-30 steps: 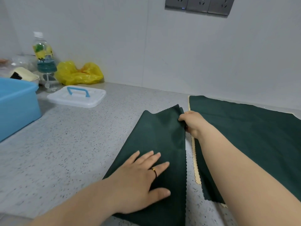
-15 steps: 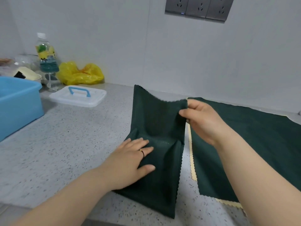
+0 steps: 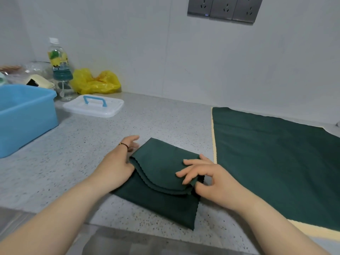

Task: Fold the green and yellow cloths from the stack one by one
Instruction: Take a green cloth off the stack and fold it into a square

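Note:
A dark green cloth (image 3: 161,181) lies folded on the speckled counter (image 3: 92,153) in front of me, its far half laid back over the near half. My left hand (image 3: 117,162) rests at the cloth's left side, fingers spread, touching the folded edge. My right hand (image 3: 207,177) pinches the right end of the top layer between thumb and fingers. To the right lies the stack (image 3: 276,162) of flat cloths: a green one on top, with the scalloped edge of a yellow cloth (image 3: 213,137) showing under it.
A blue plastic tub (image 3: 24,116) stands at the left. Behind it are a white lid with a blue handle (image 3: 93,106), a drink bottle (image 3: 58,59) and a yellow plastic bag (image 3: 95,81). The wall is close behind; the counter's front edge runs just below the cloth.
My right hand has brought the cloth's far end up and toward me, folding it over the near half. My left hand has slid from the cloth's top to its left edge.

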